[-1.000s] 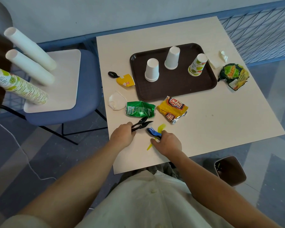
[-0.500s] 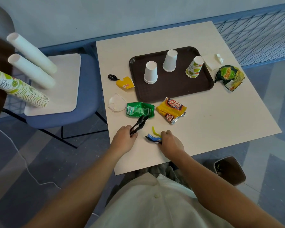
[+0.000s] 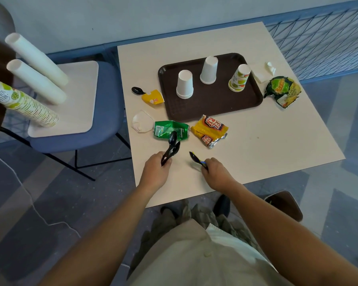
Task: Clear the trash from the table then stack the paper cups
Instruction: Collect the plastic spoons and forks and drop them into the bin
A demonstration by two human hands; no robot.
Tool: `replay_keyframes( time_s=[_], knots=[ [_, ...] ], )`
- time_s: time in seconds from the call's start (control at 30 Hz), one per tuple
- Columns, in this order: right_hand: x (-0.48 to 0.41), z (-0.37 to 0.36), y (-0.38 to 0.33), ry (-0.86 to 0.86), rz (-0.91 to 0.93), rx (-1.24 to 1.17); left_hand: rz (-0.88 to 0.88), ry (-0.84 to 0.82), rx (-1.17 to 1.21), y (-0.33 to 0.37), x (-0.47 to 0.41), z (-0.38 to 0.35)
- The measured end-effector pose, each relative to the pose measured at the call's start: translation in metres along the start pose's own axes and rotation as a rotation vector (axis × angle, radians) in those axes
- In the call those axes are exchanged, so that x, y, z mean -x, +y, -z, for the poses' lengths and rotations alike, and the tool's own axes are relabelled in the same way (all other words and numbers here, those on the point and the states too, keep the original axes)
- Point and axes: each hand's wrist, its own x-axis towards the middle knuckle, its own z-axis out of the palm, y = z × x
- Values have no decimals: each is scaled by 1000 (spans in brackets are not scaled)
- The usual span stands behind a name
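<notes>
My left hand (image 3: 156, 172) grips black plastic spoons (image 3: 172, 146) that point up over a crushed green packet (image 3: 171, 130). My right hand (image 3: 215, 174) holds a bundle of plastic cutlery (image 3: 195, 158), dark with blue and yellow showing. Three upside-down paper cups stand on the brown tray (image 3: 215, 104): two white cups (image 3: 184, 84) (image 3: 209, 70) and a printed cup (image 3: 239, 78). A yellow wrapper (image 3: 210, 131), a green chip bag (image 3: 282, 90), a yellow scrap (image 3: 153, 97), a black spoon (image 3: 137, 90), a white lid (image 3: 142, 121) and napkins (image 3: 264, 72) lie on the table (image 3: 267, 141).
A blue chair (image 3: 95, 124) at the left carries a board with long stacks of cups (image 3: 35, 79). A brown bin (image 3: 285, 205) sits on the floor under the table's near right corner. A blue wire fence (image 3: 318, 38) runs at the right.
Both hands lifted their cutlery off the table; the yellow and blue pieces are now gathered in my right hand. The left hand's spoons tilted upright. The camera moved back.
</notes>
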Motion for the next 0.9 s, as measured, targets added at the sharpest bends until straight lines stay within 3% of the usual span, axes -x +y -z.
replay_keyframes(
  time_s=[0.33, 0.63, 0.9],
  knots=[
    [59, 43, 41, -88, -123, -552, 162, 3, 207, 53, 60, -61],
    [149, 102, 160, -73, -120, -673, 235, 65, 286, 143, 152, -175],
    [194, 139, 235, -70, -224, -725, 234, -18, 334, 196, 201, -246]
  ],
)
